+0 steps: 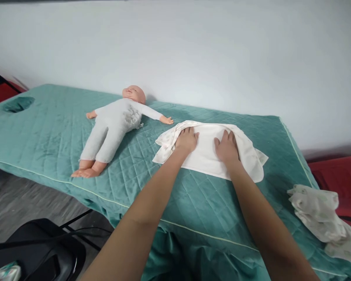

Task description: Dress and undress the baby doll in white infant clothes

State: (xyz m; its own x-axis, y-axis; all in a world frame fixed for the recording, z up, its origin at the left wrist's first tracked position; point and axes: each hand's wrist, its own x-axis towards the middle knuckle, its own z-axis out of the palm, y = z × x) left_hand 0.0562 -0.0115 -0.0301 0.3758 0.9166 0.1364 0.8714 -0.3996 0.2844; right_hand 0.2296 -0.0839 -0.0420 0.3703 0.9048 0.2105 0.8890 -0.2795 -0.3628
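A white cloth garment (pixel 207 150), which looks like a baby's top, lies spread on the green quilted bed cover (pixel 204 199). My left hand (pixel 187 139) rests flat on its left part, thumb apart, with some fingers partly covered by the fold. On the right part lies my right hand (pixel 227 147), its fingers stretched out against the cloth near the folded edge. To the left, a baby doll (pixel 114 119) with a pale cloth body lies on its back, one arm stretched towards the garment. Stuffing shows at the doll's side.
Crumpled white cloths (pixel 318 214) lie at the bed's right end. A round face hole (pixel 19 104) is at the far left of the bed. A black chair (pixel 55 249) stands at lower left, a red chair (pixel 336 179) at right. Behind the bed rises a white wall (pixel 193 50).
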